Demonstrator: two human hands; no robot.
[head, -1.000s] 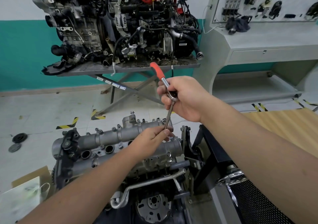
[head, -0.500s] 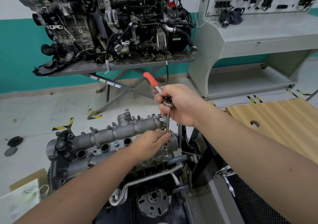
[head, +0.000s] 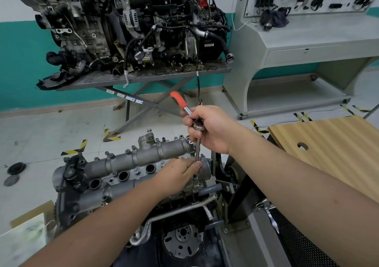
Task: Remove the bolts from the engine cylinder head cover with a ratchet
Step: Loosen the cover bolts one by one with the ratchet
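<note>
Your right hand [head: 213, 130] grips the head of the orange-handled steel ratchet [head: 189, 114]; your left hand [head: 180, 173] pinches its extension bar [head: 198, 149], standing nearly upright on the grey cast-aluminium cylinder head cover [head: 131, 164] at its right end.

Both bare forearms are stretched forward from the near edge. The right hand [head: 213, 130] is held higher, its fingers curled in a closed grip. The left hand [head: 180, 174] is set lower, thumb and fingertips pinched together at its far right tip.
</note>
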